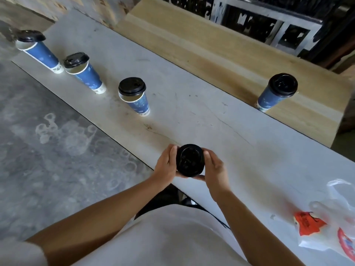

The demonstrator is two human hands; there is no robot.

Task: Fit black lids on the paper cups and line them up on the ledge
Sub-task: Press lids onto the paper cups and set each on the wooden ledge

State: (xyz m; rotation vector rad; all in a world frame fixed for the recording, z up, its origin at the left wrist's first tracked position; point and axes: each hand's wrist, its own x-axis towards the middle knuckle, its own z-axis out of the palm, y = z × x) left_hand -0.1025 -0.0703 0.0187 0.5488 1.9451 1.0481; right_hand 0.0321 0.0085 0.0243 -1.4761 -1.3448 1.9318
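Both hands, left hand (166, 166) and right hand (214, 169), clasp a black lid (190, 160) above the grey ledge (192, 112); three lidded cups stand far left of it.

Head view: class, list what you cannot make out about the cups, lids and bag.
Head view: what is beneath the black lid, hidden by it, the left hand and right hand.
Head view: the plastic bag, cut off by the right edge.
Head view: print on the far-left cup, too small.

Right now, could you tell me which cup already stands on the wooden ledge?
The far-right cup, alone on the wooden ledge; three others stand on the grey table, a fifth cup between left hand and right hand.
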